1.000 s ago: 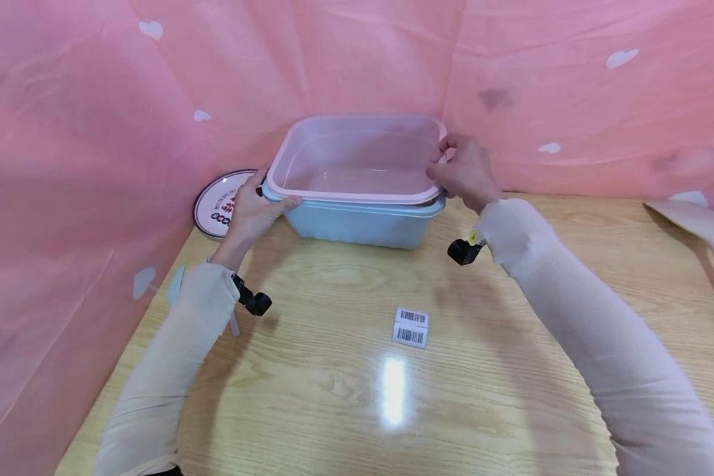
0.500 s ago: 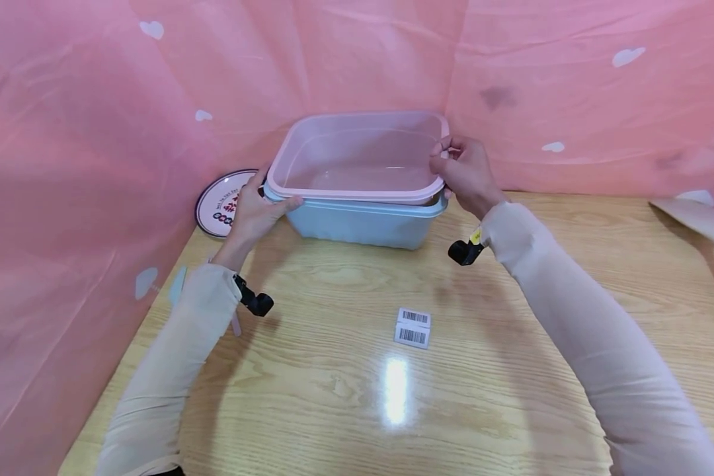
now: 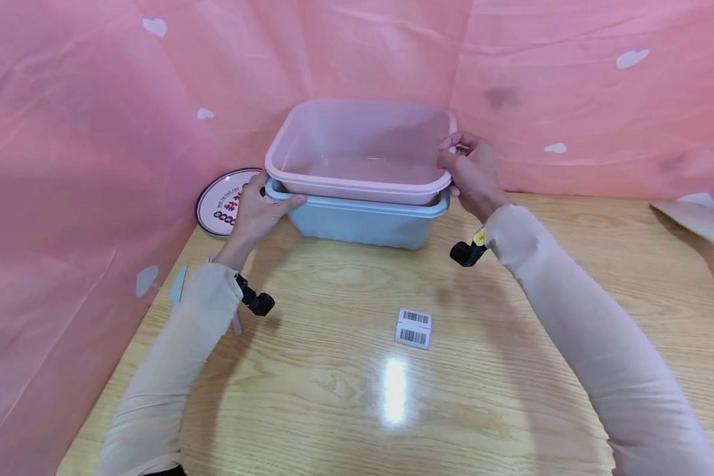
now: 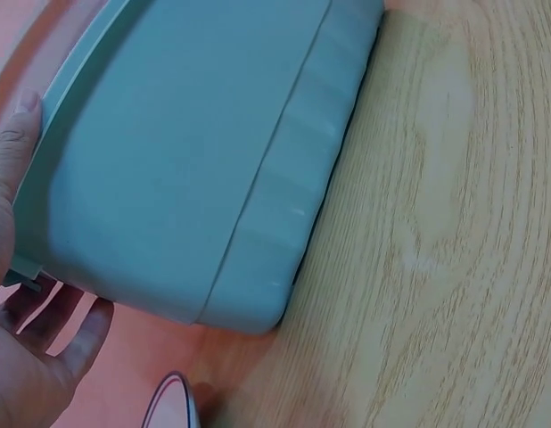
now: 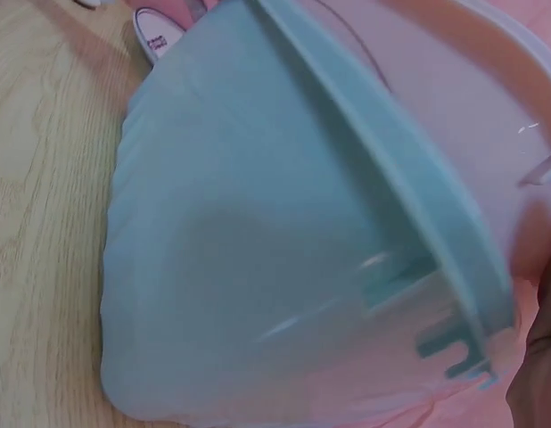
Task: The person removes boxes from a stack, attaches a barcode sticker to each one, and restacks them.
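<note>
A pink rectangular plastic basin (image 3: 363,182) sits partly raised inside a light blue basin (image 3: 357,226) of like shape, at the back of the table. My right hand (image 3: 475,170) pinches the pink basin's right rim. My left hand (image 3: 254,215) grips the blue basin's left corner, its thumb along the front of the rim. In the left wrist view the fingers (image 4: 86,343) curl beneath that rim by the blue wall (image 4: 186,160). The right wrist view shows the blue wall (image 5: 231,214) and, above it, the pink wall (image 5: 436,80); most of the right hand is out of that view.
A white plate (image 3: 211,198) with a dark rim lies behind the left hand. A barcode label (image 3: 413,328) is on the wooden table (image 3: 309,377). A large beige spoon (image 3: 699,221) lies far right. A light-blue flat piece (image 3: 178,284) shows by the left forearm. Pink cloth (image 3: 357,46) hangs behind.
The pink basin has risen a little out of the blue one, and the gap between their rims has widened. My right hand moved slightly rightward with it. My left hand stays on the blue basin.
</note>
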Demonstrator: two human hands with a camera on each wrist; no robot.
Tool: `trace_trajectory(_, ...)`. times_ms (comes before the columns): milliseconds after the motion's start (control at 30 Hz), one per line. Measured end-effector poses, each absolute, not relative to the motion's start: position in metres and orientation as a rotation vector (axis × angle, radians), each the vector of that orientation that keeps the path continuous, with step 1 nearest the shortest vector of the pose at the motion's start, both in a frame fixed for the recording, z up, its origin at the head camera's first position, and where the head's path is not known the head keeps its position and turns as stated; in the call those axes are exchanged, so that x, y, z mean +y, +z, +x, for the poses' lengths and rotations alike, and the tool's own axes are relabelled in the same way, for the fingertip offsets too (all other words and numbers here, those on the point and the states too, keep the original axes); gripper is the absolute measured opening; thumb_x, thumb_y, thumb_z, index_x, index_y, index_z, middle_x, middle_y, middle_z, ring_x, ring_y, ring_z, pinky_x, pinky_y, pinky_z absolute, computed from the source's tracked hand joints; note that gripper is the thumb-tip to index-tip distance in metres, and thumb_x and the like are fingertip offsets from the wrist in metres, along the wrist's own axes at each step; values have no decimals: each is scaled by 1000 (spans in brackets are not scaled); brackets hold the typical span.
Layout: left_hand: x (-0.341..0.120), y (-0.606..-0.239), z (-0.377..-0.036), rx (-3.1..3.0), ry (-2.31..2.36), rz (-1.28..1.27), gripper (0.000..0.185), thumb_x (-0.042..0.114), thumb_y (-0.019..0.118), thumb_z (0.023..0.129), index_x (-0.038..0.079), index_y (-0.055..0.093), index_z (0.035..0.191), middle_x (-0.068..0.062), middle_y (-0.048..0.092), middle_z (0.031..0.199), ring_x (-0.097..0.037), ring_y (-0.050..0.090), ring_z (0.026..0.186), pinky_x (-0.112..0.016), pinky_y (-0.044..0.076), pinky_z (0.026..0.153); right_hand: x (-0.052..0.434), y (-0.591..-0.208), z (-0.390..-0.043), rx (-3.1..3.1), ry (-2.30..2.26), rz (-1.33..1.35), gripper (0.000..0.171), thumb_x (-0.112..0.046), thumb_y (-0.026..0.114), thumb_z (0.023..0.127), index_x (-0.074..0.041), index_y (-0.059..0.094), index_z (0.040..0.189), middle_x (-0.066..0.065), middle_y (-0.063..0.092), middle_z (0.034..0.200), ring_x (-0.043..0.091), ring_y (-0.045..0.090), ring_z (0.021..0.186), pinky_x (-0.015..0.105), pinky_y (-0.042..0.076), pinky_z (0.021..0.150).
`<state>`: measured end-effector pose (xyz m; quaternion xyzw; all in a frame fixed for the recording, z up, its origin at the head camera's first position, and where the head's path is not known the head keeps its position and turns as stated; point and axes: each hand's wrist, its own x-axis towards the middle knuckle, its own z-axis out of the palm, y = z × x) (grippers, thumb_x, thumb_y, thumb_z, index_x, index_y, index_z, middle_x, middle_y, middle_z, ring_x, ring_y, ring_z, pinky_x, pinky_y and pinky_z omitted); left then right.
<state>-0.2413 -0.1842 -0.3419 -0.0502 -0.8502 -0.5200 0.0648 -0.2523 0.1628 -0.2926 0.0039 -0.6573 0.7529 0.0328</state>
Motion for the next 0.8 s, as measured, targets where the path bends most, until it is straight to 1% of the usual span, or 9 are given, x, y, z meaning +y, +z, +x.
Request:
trace_trajectory(100, -184, -342, -241, -2575, -1561, -132, 83, 36, 84, 74, 30, 42, 145, 0, 46, 146, -16, 38, 138, -38, 24, 119, 160, -287, -252, -1951, 2339, 41, 17, 12, 48, 78, 1, 54, 88, 1, 45, 65, 8, 33, 32, 20, 23, 27)
trace_trajectory(167, -184, -342, -242, -2570, -1575, -140, 85, 35, 83, 75, 28, 39, 147, 0, 44, 149, -16, 36, 140, -37, 24, 120, 159, -281, -250, -1919, 2345, 59, 17, 13, 47, 77, 0, 55, 86, 2, 45, 64, 8, 33, 31, 20, 22, 27)
trace_trajectory(300, -179, -334, -237, -2560, -1635, -160, 89, 28, 82, 77, 21, 33, 151, -2, 40, 153, -18, 34, 143, -37, 22, 120, 160, -268, -246, -1876, 2376, 77, 18, 12, 46, 78, -1, 55, 86, 3, 45, 64, 10, 32, 30, 21, 23, 27)
trace_trajectory(400, -178, -334, -238, -2581, -1635, -136, 92, 31, 82, 78, 21, 28, 152, -3, 36, 155, -19, 32, 144, -38, 22, 121, 163, -259, -242, -1844, 2396, 77, 18, 12, 46, 80, 0, 55, 89, 4, 46, 66, 11, 33, 30, 20, 24, 27)
trace_trajectory(467, -179, -337, -240, -2600, -1613, -109, 95, 36, 82, 77, 24, 26, 153, -3, 32, 157, -19, 29, 145, -40, 19, 121, 165, -254, -241, -1805, 2421, 74, 18, 12, 46, 81, 0, 55, 90, 5, 46, 68, 11, 34, 30, 19, 23, 27)
trace_trajectory(533, -181, -340, -243, -2605, -1606, -101, 96, 38, 82, 76, 25, 25, 153, -3, 30, 157, -20, 28, 145, -41, 18, 121, 167, -250, -239, -1770, 2433, 67, 18, 13, 46, 81, 0, 55, 89, 5, 46, 67, 11, 33, 30, 19, 23, 27)
trace_trajectory(700, -180, -340, -243, -2591, -1626, -118, 95, 35, 82, 77, 23, 26, 153, -5, 30, 156, -22, 29, 144, -42, 17, 121, 171, -243, -235, -1688, 2449, 53, 21, 16, 44, 77, 0, 57, 83, 4, 47, 61, 11, 32, 27, 20, 21, 25)
trace_trajectory(800, -180, -341, -244, -2585, -1642, -128, 94, 33, 81, 78, 23, 27, 153, -5, 30, 156, -22, 30, 143, -42, 18, 121, 174, -238, -232, -1662, 2463, 36, 23, 17, 44, 76, -1, 57, 83, 4, 47, 60, 12, 32, 27, 20, 20, 25)
